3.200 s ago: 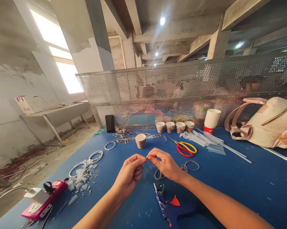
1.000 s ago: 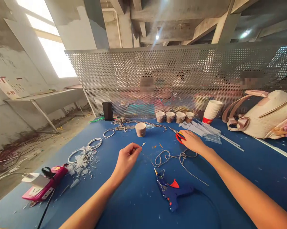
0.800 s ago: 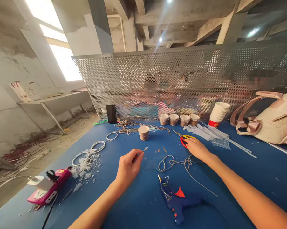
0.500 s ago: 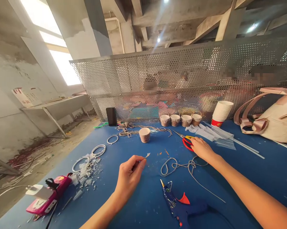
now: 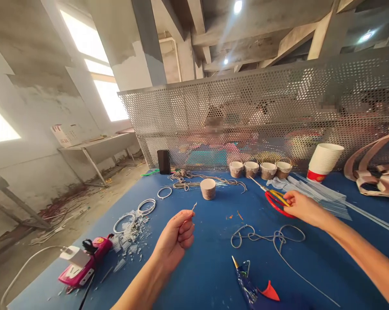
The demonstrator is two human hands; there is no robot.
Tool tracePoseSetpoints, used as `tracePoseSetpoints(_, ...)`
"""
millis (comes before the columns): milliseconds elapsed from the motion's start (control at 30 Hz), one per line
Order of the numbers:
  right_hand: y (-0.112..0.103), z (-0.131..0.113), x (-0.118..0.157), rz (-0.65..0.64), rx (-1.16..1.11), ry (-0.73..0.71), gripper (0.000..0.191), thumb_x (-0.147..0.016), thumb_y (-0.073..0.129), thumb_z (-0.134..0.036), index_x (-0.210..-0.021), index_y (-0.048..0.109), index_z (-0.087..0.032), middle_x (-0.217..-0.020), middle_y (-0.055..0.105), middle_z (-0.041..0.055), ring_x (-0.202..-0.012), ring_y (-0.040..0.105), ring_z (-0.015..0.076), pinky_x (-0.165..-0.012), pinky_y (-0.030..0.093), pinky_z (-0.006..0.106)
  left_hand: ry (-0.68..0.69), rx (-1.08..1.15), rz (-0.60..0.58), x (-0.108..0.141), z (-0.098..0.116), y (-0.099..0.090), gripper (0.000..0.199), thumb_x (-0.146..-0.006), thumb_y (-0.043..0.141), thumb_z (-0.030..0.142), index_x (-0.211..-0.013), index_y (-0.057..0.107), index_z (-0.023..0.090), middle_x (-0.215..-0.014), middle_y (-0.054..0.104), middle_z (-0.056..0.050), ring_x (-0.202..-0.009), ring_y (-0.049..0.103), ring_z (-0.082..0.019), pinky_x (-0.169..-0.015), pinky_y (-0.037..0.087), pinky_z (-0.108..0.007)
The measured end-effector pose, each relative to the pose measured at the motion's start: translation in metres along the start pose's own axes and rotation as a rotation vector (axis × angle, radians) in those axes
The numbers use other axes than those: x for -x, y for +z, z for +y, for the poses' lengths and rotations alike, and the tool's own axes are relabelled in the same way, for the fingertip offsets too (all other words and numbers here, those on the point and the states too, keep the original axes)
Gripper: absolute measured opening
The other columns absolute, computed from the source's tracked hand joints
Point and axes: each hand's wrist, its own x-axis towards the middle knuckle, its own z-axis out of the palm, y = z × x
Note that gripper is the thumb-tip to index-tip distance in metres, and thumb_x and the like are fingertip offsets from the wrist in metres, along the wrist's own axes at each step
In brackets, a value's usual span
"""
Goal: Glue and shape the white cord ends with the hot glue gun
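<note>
Thumb and index finger of my left hand point(image 5: 178, 234) pinch a short, thin piece of cord point(image 5: 194, 206), its pale frayed tip pointing up. My right hand point(image 5: 302, 207) is closed on the handles of the scissors point(image 5: 276, 201), one handle red and one yellow, with the blades pointing away to the left. A small speckled cup point(image 5: 208, 191) stands upright beyond my left hand. Between my hands and nearer to me, a grey cord point(image 5: 278, 239) lies in loose loops. The blue glue gun point(image 5: 246, 284) with its red trigger lies at the near edge of view.
Along the perforated metal screen point(image 5: 181, 125) stand several small buckets point(image 5: 236, 169), stacked paper cups point(image 5: 325, 161) and a black phone point(image 5: 163, 162). Clear strips point(image 5: 326, 198) lie right. White rings point(image 5: 147, 206), plastic scraps point(image 5: 132, 237) and a pink power strip point(image 5: 74, 273) are left. People sit behind the screen.
My right hand has raised the scissors off the table. My left hand has turned, and the cord piece now points more upward. The view has shifted, moving most things right in the frame.
</note>
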Motion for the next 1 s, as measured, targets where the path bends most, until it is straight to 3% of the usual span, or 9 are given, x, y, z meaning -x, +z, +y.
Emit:
tracePoseSetpoints(100, -0.013, -0.016, 0.014, -0.193, -0.619, 0.000, 0.030, -0.077, 0.055, -0.024, -0.106, 0.052, -0.020, -0.097, 0.065, 0.0149, -0.073, 0.064, 0.0181, -0.062, 0.048, 0.029, -0.034, 0.077, 0.037, 0.001, -0.003, -0.004, 0.027, -0.062, 0.072, 0.026, -0.064, 0.047, 0.017, -0.043, 0.023, 0.013, -0.036, 0.014, -0.001, -0.034, 0.009, -0.015)
tracePoseSetpoints(167, -0.017, -0.037, 0.028, -0.381, -0.949, -0.045, 0.048, -0.072, 0.066, -0.038, -0.113, 0.047, -0.024, -0.096, 0.061, 0.0084, -0.063, 0.057, 0.0146, -0.057, 0.046, 0.029, -0.035, 0.120, 0.072, 0.002, -0.006, -0.006, 0.026, -0.062, 0.071, 0.025, -0.065, 0.047, 0.017, -0.043, 0.024, 0.013, -0.035, 0.015, -0.001, -0.034, 0.008, -0.015)
tracePoseSetpoints(233, -0.012, -0.064, 0.042, -0.571, -1.069, -0.071, 0.051, -0.067, 0.071, -0.049, -0.106, 0.049, -0.023, -0.075, 0.052, -0.0011, -0.052, 0.046, 0.0097, -0.048, 0.039, 0.025, -0.014, 0.141, 0.104, 0.004, -0.010, -0.006, 0.026, -0.062, 0.072, 0.026, -0.068, 0.049, 0.017, -0.043, 0.024, 0.013, -0.035, 0.015, -0.001, -0.035, 0.008, -0.016)
tracePoseSetpoints(300, -0.001, -0.092, 0.055, -0.752, -1.061, 0.009, 0.046, -0.070, 0.069, -0.051, -0.101, 0.049, -0.022, -0.067, 0.045, -0.0055, -0.049, 0.041, 0.0070, -0.047, 0.036, 0.022, 0.028, 0.151, 0.128, 0.006, -0.013, -0.006, 0.029, -0.061, 0.074, 0.028, -0.069, 0.049, 0.017, -0.043, 0.026, 0.013, -0.035, 0.016, -0.001, -0.035, 0.009, -0.016)
tracePoseSetpoints(433, 0.023, -0.137, 0.073, -1.009, -0.972, -0.058, 0.046, -0.067, 0.073, -0.044, -0.096, 0.047, -0.020, -0.066, 0.048, -0.0064, -0.049, 0.037, 0.0049, -0.048, 0.035, 0.019, 0.126, 0.179, 0.164, 0.010, -0.019, -0.003, 0.035, -0.057, 0.078, 0.029, -0.068, 0.047, 0.018, -0.042, 0.029, 0.013, -0.037, 0.017, -0.001, -0.037, 0.009, -0.016)
tracePoseSetpoints(633, 0.034, -0.167, 0.070, -1.106, -0.982, 0.013, 0.039, -0.071, 0.067, -0.049, -0.087, 0.047, -0.020, -0.068, 0.047, -0.0059, -0.051, 0.039, 0.0040, -0.043, 0.030, 0.013, 0.238, 0.183, 0.193, 0.010, -0.022, -0.004, 0.036, -0.060, 0.078, 0.034, -0.069, 0.048, 0.018, -0.043, 0.028, 0.013, -0.038, 0.017, -0.001, -0.038, 0.008, -0.017)
tracePoseSetpoints(1000, 0.028, -0.188, 0.057, -1.154, -1.038, 0.029, 0.042, -0.074, 0.066, -0.053, -0.081, 0.042, -0.020, -0.067, 0.047, -0.0057, -0.048, 0.037, 0.0013, -0.039, 0.027, 0.009, 0.228, 0.158, 0.218, 0.012, -0.023, -0.002, 0.036, -0.061, 0.076, 0.038, -0.069, 0.046, 0.018, -0.045, 0.025, 0.013, -0.038, 0.016, -0.001, -0.040, 0.008, -0.018)
